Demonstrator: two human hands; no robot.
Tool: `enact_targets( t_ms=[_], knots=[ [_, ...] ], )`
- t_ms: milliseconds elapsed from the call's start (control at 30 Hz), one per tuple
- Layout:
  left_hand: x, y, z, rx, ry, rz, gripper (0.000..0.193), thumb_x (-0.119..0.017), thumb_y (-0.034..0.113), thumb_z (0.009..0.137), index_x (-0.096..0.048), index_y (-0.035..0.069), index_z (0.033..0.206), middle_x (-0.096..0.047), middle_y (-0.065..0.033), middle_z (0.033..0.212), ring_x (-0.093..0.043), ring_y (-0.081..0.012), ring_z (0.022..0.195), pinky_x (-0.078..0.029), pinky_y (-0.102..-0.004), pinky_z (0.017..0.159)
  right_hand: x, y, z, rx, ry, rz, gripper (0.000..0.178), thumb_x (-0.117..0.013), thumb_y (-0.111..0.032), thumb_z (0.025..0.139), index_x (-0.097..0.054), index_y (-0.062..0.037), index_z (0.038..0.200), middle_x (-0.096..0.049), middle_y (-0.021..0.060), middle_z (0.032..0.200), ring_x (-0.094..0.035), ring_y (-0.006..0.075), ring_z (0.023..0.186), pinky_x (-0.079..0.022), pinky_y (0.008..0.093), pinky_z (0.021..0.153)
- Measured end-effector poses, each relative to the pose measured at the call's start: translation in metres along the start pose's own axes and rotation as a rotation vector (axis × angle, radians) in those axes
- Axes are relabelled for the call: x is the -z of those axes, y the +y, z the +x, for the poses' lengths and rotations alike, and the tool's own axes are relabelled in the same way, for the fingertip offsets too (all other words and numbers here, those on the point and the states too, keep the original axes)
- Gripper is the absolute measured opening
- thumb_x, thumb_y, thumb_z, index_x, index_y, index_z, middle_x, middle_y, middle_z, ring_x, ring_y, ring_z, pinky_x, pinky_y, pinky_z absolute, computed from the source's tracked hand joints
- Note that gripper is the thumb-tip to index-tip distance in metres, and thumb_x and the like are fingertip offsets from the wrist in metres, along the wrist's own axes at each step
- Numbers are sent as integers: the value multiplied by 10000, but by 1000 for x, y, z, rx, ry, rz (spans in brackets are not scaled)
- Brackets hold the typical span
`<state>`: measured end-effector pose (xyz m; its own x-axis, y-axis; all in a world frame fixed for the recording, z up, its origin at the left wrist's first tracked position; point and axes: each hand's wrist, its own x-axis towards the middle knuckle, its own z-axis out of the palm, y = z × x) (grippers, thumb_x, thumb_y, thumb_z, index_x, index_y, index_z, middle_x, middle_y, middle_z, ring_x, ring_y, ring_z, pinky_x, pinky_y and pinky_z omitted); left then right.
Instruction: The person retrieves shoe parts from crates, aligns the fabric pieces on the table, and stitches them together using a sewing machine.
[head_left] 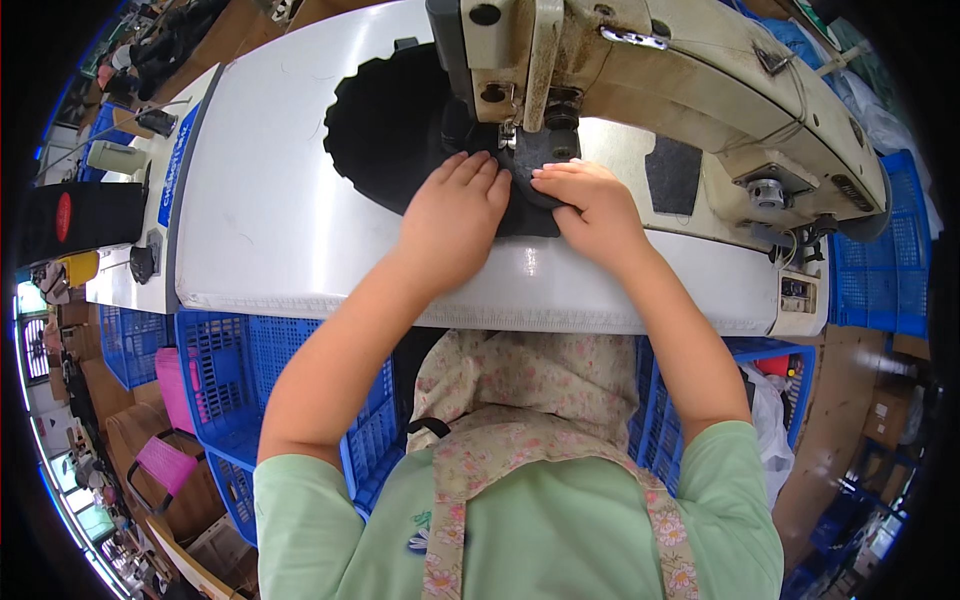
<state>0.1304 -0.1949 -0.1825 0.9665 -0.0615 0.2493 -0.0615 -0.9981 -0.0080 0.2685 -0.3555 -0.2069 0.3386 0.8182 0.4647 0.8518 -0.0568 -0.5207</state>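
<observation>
A large black fabric piece [385, 125] with a notched, rounded edge lies on the white sewing table, running under the presser foot [508, 136] of a beige sewing machine [690, 90]. My left hand [455, 215] lies flat on this fabric just left of and in front of the foot, fingers stretched out. Right of the foot, my right hand [595, 205] has hold of the edge of a smaller dark grey fabric piece [535, 155], its fingers on top and its thumb nearer me. Where the two pieces meet under my fingertips is partly hidden.
The white sewing table [270, 200] has a ruler strip along its front edge. Another dark fabric piece [673, 175] lies under the machine's arm. Blue plastic baskets [240, 370] stand below the table, and a further blue crate [880, 260] is at the right.
</observation>
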Motion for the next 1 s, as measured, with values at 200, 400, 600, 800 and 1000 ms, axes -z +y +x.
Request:
enact_targets(
  t_ms=[200,400,600,800,1000],
  knots=[
    [7,-19,2,-99,-55,-43,591,-615,22,613,-558,-15,1200,-565,-159,1271,-482,-280,1250,-337,-407,1104,-12,-15,-7,-47,72,-26,284,-580,-25,679,-689,-24,941,-687,105,1021,-623,271,1026,-455,425,932],
    [7,-35,0,-143,-56,-57,575,-598,-2,625,-568,5,1199,-561,-157,1281,-484,-281,1249,-344,-403,1099,-21,-24,-6,-41,114,-53,301,-578,-13,674,-679,-21,957,-685,101,1019,-614,264,1035,-440,433,935],
    [6,-35,2,-155,-41,-61,568,-596,-14,633,-574,11,1200,-558,-159,1289,-485,-293,1247,-352,-403,1092,-20,-27,-7,-49,129,-94,321,-584,-4,671,-674,-10,979,-680,106,1040,-602,273,1051,-435,426,944],
    [4,-42,1,-162,-43,-71,578,-603,-14,629,-573,21,1205,-554,-156,1295,-480,-301,1249,-353,-406,1091,-23,-28,-6,-44,107,-107,331,-589,-8,680,-673,-9,1000,-672,106,1071,-585,277,1077,-424,422,967],
    [5,-49,1,-179,-40,-95,597,-623,-17,617,-574,36,1210,-550,-146,1303,-478,-295,1253,-354,-404,1093,-25,-34,-3,-49,86,-154,335,-602,-21,689,-670,-8,1017,-662,110,1099,-570,274,1099,-414,423,984]
  ],
)
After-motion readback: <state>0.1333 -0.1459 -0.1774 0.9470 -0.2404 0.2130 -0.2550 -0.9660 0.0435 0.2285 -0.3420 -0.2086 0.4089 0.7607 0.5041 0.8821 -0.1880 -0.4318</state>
